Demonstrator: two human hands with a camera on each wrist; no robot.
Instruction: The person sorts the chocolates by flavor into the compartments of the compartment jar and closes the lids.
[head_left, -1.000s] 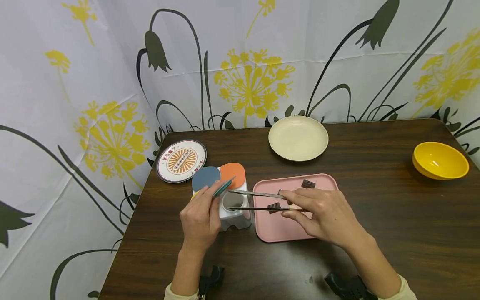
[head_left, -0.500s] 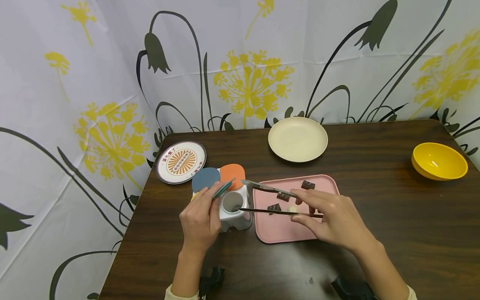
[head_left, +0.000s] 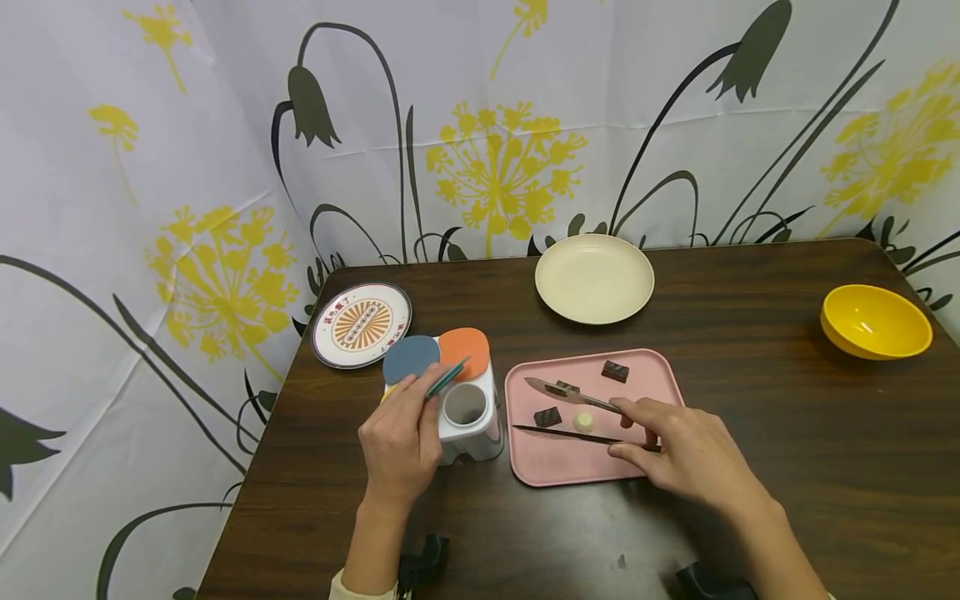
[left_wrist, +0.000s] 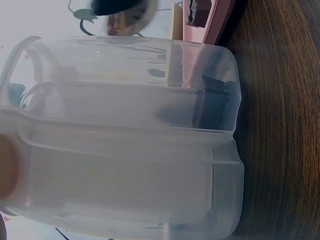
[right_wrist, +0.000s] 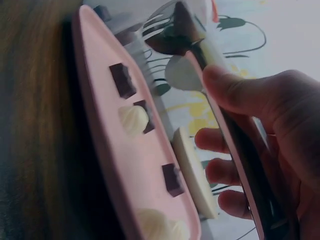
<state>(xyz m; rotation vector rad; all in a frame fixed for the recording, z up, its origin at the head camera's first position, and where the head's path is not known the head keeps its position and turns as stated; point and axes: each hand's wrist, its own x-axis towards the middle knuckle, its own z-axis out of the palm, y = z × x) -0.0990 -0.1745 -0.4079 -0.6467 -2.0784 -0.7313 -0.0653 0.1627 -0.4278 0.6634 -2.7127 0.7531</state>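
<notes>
My left hand [head_left: 401, 437] rests over a small white container with several round compartments [head_left: 471, 447] and pinches its raised teal lid [head_left: 447, 377]. The grey opening below that lid is uncovered. A dark piece [left_wrist: 212, 105] shows through the clear wall in the left wrist view. My right hand [head_left: 693, 454] holds metal tongs [head_left: 592, 402] between thumb and fingers, arms spread, above the pink tray [head_left: 540, 468]. One tong end is fork-shaped [right_wrist: 162, 32]. Dark chocolate pieces [head_left: 616, 371] and a cream-coloured swirled piece [head_left: 583, 422] lie on the tray. Nothing shows between the tong tips.
Other compartments have a blue lid [head_left: 411, 358] and an orange lid [head_left: 465, 352]. A patterned plate [head_left: 362, 324] lies behind the container, a cream plate [head_left: 595, 279] behind the tray. A yellow bowl [head_left: 876, 322] stands far right on the dark wooden table [head_left: 787, 400].
My right hand has drawn the tongs rightward, from above the uncovered compartment to above the tray. My left hand stays put, with the teal lid still raised.
</notes>
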